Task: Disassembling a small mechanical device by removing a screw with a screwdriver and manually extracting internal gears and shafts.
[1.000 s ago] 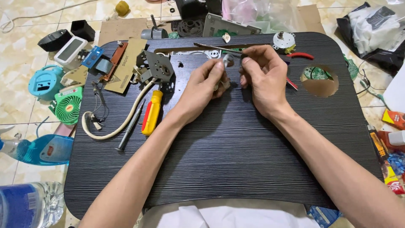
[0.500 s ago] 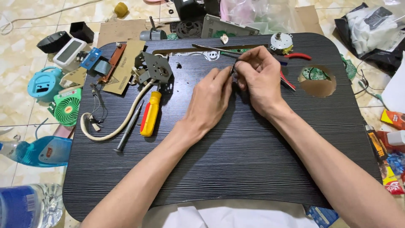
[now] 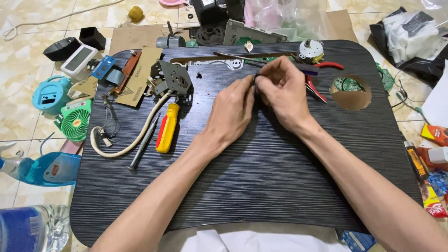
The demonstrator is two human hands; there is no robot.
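Both my hands meet over the far middle of a black wood-grain lap table (image 3: 242, 186). My right hand (image 3: 284, 93) pinches a small dark part (image 3: 255, 82) between thumb and fingers. The fingertips of my left hand (image 3: 231, 109) press on the same part from the left. The part is mostly hidden by my fingers, and I cannot tell what it is. Red-handled pliers (image 3: 326, 70) lie just right of my right hand. A thin dark rod (image 3: 235, 57) lies beyond my fingers.
Left on the table: a yellow-and-red screwdriver (image 3: 166, 128), a slim grey screwdriver (image 3: 143, 148), a cream cable (image 3: 122, 148), a grey metal mechanism (image 3: 171, 78). A small motor (image 3: 310, 48) and a round hole (image 3: 351, 92) are at the right. A green fan (image 3: 74, 122) and spray bottle (image 3: 44, 168) lie on the floor.
My left hand has slid right and closed in on my right hand. Both hands now pinch together a little farther right and toward the far edge.
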